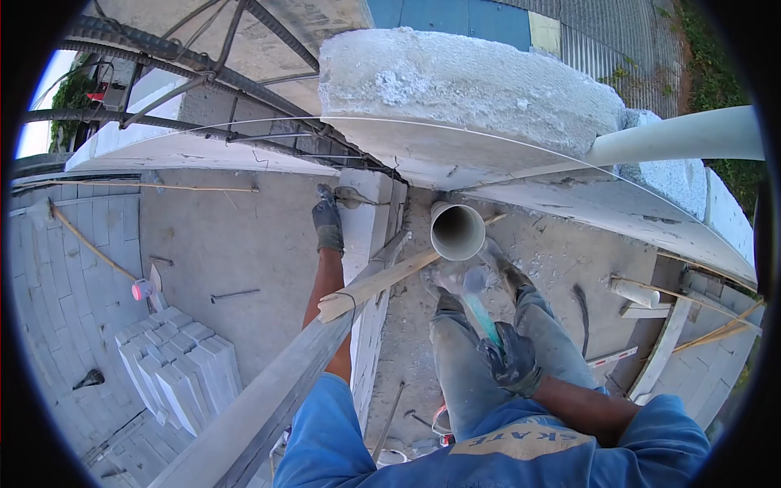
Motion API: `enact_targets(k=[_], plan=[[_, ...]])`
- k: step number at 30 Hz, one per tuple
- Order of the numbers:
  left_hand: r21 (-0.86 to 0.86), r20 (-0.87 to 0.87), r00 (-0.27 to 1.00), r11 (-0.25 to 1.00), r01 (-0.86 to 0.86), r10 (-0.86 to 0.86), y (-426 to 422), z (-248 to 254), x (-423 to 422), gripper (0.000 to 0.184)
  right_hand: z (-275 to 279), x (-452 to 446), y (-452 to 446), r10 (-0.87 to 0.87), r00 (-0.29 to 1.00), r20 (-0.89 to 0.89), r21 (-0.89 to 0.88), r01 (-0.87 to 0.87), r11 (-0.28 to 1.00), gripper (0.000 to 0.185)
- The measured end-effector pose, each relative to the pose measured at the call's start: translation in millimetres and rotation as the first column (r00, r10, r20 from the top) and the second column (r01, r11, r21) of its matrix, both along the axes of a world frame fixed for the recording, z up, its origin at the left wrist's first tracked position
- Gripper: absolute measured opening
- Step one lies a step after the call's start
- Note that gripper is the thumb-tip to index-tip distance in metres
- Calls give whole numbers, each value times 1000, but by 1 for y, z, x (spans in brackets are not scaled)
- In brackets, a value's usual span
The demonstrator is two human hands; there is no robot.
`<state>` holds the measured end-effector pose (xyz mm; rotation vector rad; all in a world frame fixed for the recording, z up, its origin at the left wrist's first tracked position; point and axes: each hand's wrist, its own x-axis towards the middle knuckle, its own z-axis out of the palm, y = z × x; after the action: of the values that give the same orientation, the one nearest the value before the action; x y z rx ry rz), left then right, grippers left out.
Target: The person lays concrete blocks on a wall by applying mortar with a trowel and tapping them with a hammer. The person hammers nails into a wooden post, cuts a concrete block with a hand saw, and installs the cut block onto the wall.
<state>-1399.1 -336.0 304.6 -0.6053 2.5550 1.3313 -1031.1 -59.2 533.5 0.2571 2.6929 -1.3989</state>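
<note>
In a dark work glove, my left hand point(327, 220) reaches forward and lies along the left face of a white block point(364, 189) at the end of a narrow block wall point(370, 358). Its fingers look stretched out. My right hand point(512, 358), also gloved, is closed around the teal handle of a mallet point(483, 319). The mallet's grey head is smeared by motion and hangs over my boots, just below the mouth of an upright pipe point(457, 231). A long timber point(268, 382) and a split wooden piece point(378, 285) cross near my left arm.
Rebar point(195, 61) runs across the upper left. A thick white block wall point(464, 81) curves along the top, with a pale pipe point(683, 137) sticking out at right. Stacked blocks point(181, 366) stand at lower left. A metal bar point(236, 295) lies on the floor.
</note>
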Motion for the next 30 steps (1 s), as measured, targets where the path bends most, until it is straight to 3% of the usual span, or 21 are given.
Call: enact_targets(k=[1, 2, 4, 5, 7, 8, 10, 11, 14, 15, 17, 18, 23, 30], plan=[[63, -105, 994, 998, -7, 13, 2, 1, 2, 75, 1, 6, -1, 9, 997, -70, 65, -4, 998, 33], [60, -102, 995, 998, -4, 10, -3, -2, 0, 75, -4, 17, 0, 5, 998, -67, 62, -1, 998, 33], [30, 192, 974, 993, 114, -118, -12, -4, -8, 79, -26, 45, -1, 79, 997, -4, -26, -79, 997, 35], [32, 189, 975, 993, 115, -119, -10, 1, -6, 79, -36, 58, -9, 78, 997, -7, -24, -78, 997, 35], [228, 137, 984, 970, 80, -114, -6, 11, -3, 86, -65, 76, -29, 141, 969, 204, -174, -106, 979, 29], [293, 119, 987, 953, 70, -109, -7, 12, -3, 89, -88, 72, -45, 146, 919, 365, -85, -124, 989, 23], [663, 252, 922, 746, 56, -293, -22, 2, -9, 97, -143, 52, -82, 90, 975, 203, -92, -72, 993, 22], [664, 248, 923, 746, 59, -294, -29, 0, -11, 97, -166, 43, -100, 90, 976, 199, -91, -73, 993, 22], [840, 364, 823, 535, -88, -437, -40, -9, -21, 96, -235, 6, -141, -187, 937, 296, 50, 181, 982, 24], [842, 357, 822, 533, -78, -444, -36, -12, -20, 96, -256, -3, -151, -284, 903, 321, 99, 267, 959, 26], [602, 228, 933, 794, 90, -279, -19, -20, -21, 95, -293, -23, -155, -386, 897, 217, 159, 357, 920, 26], [795, 302, 817, 602, 68, -491, -50, -81, -42, 87, -311, -33, -156, -464, 878, 117, 203, 436, 877, 26], [714, 259, 909, 698, 48, -327, -25, -85, -35, 86, -392, -81, -158, -539, 830, 143, 165, 517, 840, 23], [686, 235, 938, 727, 26, -255, -21, -89, -24, 85, -411, -121, -163, -562, 818, 124, 99, 553, 827, 22]])
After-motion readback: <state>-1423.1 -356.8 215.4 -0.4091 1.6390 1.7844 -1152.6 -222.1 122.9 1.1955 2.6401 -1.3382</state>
